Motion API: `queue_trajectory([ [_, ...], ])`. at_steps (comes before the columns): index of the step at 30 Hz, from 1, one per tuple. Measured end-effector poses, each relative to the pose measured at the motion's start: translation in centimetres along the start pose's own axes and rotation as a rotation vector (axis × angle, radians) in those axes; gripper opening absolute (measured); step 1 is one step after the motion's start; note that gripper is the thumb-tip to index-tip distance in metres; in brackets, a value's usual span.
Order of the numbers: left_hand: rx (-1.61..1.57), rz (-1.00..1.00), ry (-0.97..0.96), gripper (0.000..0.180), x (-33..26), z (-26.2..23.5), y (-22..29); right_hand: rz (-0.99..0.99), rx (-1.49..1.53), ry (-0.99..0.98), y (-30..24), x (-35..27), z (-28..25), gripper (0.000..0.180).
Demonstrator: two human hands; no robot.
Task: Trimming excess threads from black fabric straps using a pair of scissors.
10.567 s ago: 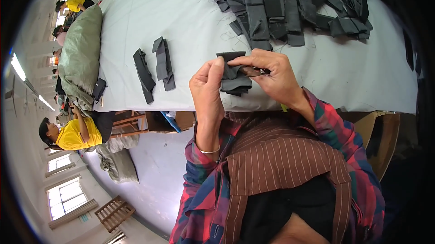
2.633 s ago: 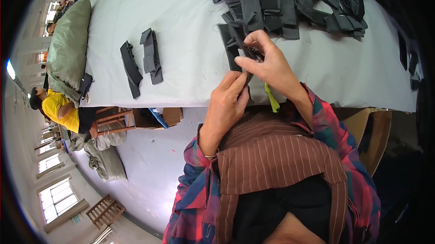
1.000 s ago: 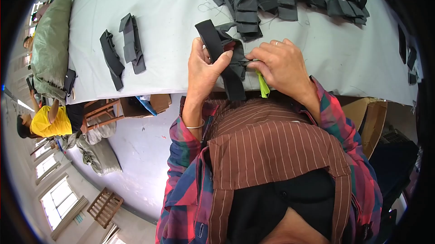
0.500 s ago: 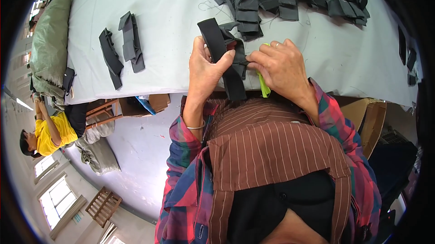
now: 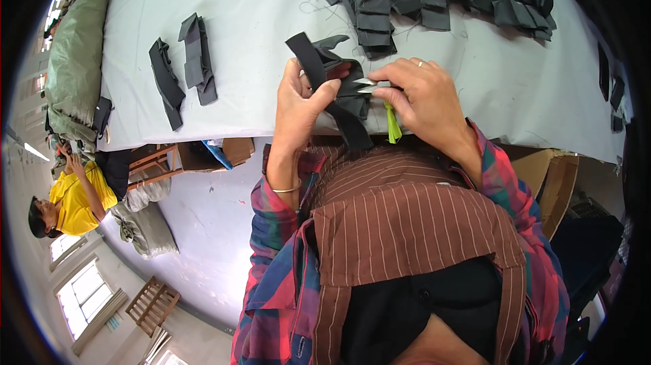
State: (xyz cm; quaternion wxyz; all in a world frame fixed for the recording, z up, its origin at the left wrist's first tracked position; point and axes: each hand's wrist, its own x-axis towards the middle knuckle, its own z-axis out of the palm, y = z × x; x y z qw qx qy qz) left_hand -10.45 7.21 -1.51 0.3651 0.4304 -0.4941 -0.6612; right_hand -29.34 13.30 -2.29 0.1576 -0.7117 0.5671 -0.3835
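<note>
My left hand is closed on a folded black fabric strip above the near edge of the table, its thumb pressed on the cloth. In my right hand is a pair of small thread snips, with a bright yellow-green ribbon hanging below the fingers. The two metal blades point left and stand apart, right at the strip's edge. A bit of red shows inside the fold of the cloth. Beyond my hands lies a pile of dark fabric strips.
Two dark strips lie on the white-covered table to the left. A green sack rests at its left end, with a person in a yellow shirt nearby. A cardboard box stands below the table's right side.
The snips' blades now show between my right fingers, which have opened a little and shifted slightly right. My left hand has tilted the black strip.
</note>
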Motion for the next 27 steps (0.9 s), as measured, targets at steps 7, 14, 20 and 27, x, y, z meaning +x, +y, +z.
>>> queue_trajectory([
  [7, -0.047, -0.093, -0.057, 0.048, -0.8, -1.3, 0.6, -0.082, -0.125, -0.102, -1.4, 0.3, 0.9, 0.014],
  [14, 0.039, -0.074, -0.043, 0.054, -1.0, -1.0, 0.3, -0.232, -0.284, -0.13, -1.6, 0.9, 1.9, 0.006],
  [20, 0.008, -0.11, -0.058, 0.05, -1.0, -1.0, 0.5, -0.253, -0.289, -0.123, -1.5, 1.0, 2.3, 0.006],
  [27, 0.01, -0.105, -0.06, 0.047, -1.0, -0.9, 0.6, -0.241, -0.276, -0.154, -1.3, 1.1, 2.1, 0.008],
])
